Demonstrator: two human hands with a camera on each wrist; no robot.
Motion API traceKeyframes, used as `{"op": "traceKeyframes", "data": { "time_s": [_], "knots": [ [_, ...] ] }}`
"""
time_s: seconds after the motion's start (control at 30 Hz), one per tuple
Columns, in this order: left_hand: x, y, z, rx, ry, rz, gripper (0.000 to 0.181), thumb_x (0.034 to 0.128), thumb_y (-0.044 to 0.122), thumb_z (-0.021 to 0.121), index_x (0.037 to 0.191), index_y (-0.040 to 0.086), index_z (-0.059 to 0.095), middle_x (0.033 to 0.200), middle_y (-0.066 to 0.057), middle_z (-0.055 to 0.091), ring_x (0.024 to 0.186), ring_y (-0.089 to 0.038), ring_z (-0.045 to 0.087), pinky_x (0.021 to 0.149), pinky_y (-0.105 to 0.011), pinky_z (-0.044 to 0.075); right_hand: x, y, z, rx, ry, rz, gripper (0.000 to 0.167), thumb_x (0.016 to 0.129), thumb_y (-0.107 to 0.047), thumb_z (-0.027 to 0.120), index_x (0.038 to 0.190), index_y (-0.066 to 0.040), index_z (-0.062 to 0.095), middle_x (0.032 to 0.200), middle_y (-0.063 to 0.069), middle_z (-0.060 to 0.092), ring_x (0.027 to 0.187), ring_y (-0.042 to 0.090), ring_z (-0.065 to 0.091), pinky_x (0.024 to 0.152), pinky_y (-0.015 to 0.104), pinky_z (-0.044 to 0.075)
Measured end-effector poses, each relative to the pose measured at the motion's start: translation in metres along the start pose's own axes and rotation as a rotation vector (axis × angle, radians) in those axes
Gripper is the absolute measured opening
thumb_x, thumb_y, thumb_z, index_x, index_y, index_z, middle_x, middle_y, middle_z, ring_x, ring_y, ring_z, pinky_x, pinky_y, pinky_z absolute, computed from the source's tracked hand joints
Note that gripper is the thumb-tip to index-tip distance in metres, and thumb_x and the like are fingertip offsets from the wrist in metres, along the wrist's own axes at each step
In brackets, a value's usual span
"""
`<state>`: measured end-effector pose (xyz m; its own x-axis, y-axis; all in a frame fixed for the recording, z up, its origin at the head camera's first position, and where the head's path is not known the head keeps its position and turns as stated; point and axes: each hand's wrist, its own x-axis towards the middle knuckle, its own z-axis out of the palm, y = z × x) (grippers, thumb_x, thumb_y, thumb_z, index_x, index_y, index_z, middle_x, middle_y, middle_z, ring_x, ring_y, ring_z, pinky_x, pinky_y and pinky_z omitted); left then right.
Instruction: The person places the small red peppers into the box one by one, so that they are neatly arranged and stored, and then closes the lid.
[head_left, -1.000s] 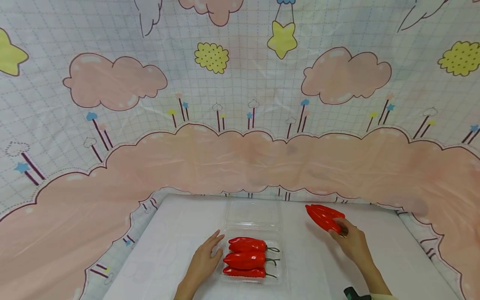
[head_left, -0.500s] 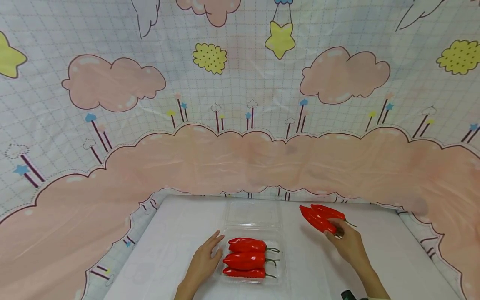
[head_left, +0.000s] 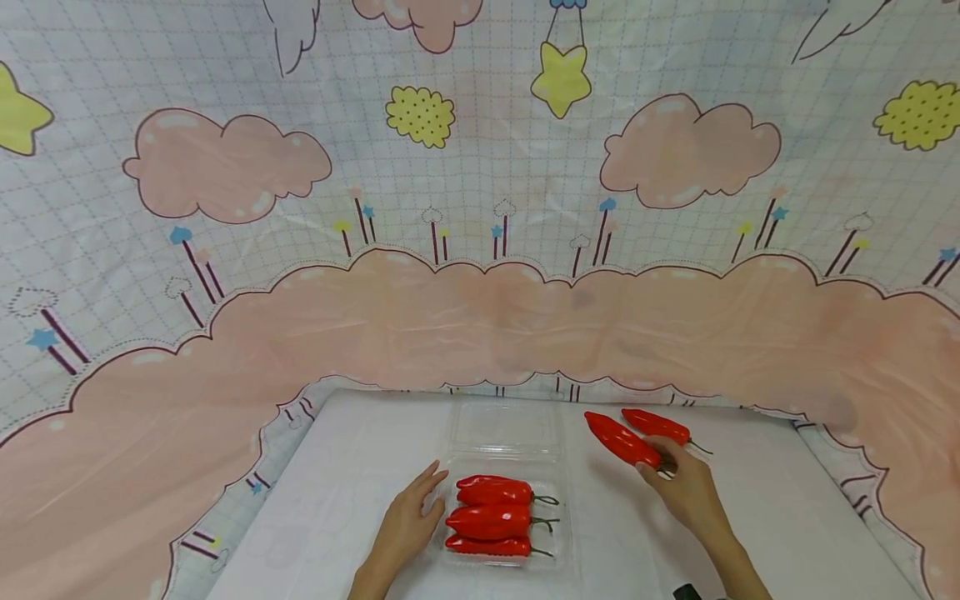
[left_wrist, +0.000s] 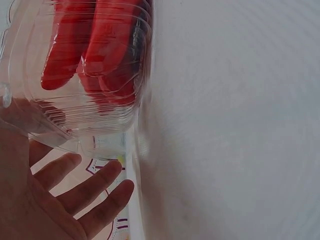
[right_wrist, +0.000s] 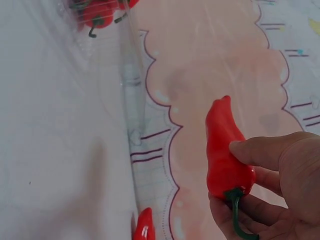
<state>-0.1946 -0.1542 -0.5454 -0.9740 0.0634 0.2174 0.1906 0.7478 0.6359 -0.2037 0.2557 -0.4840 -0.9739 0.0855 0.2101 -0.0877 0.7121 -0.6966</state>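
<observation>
Gripping a red pepper [head_left: 621,439] near its stem end, the right hand [head_left: 686,487] has its thumb on one side and fingers beneath; the tip projects free over the white table [head_left: 615,533]. A loose pepper [head_left: 655,425] lies just beside that hand. At least three peppers [head_left: 489,522] rest in the clear container [left_wrist: 65,120], stems to the right, its lid [head_left: 506,427] folded back. The left hand [head_left: 405,518] holds nothing, fingers extended beside the container; contact with its wall cannot be confirmed. Risks, as judged: the glossy pepper could pivot or slip, being held at one end; the thin container could slide if knocked, since no fingers grip it.
</observation>
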Motion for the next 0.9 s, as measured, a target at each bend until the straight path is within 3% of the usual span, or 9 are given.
{"op": "traceKeyframes", "data": {
  "time_s": [0.9],
  "knots": [
    [0.002,-0.003,0.001,0.01,-0.004,0.013,0.042,0.0907,0.015,0.063,0.133,0.016,0.062,0.148,-0.003,0.052,0.126,-0.032,0.059,0.095,-0.051,0.054,0.0,-0.034,0.02,0.076,-0.021,-0.007,0.047,0.085,-0.013,0.076,0.129,-0.008,0.061,0.119,0.015,0.068,0.106,0.031,0.066,0.09,0.044,0.058]
  ]
}}
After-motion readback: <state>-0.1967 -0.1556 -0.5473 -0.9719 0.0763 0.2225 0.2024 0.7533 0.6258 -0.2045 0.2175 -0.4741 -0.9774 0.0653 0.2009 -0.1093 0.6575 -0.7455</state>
